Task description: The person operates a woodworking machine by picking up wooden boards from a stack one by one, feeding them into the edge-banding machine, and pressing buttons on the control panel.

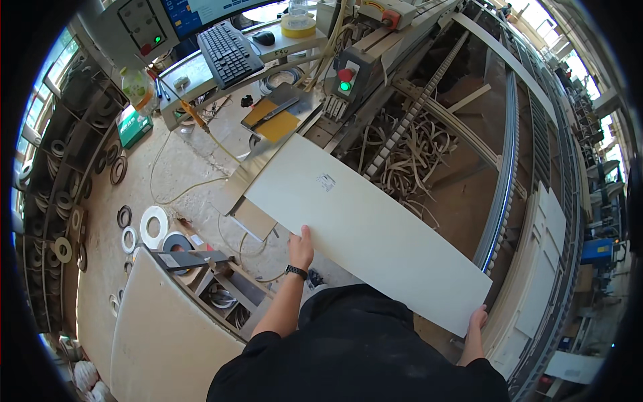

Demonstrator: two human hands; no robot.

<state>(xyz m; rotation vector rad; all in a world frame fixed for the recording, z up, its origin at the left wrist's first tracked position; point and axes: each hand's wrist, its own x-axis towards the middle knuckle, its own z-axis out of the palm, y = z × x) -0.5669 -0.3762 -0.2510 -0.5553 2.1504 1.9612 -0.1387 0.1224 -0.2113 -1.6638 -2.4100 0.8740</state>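
Head: white panel (375,228) in both hands (301,250) (477,317)

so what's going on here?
A person is holding a long white panel in both hands: the left hand on its near long edge, the right hand at its right end. Its far end overlaps the metal plate by the machine; whether it rests there is unclear. Scrap strips lie beyond the panel.
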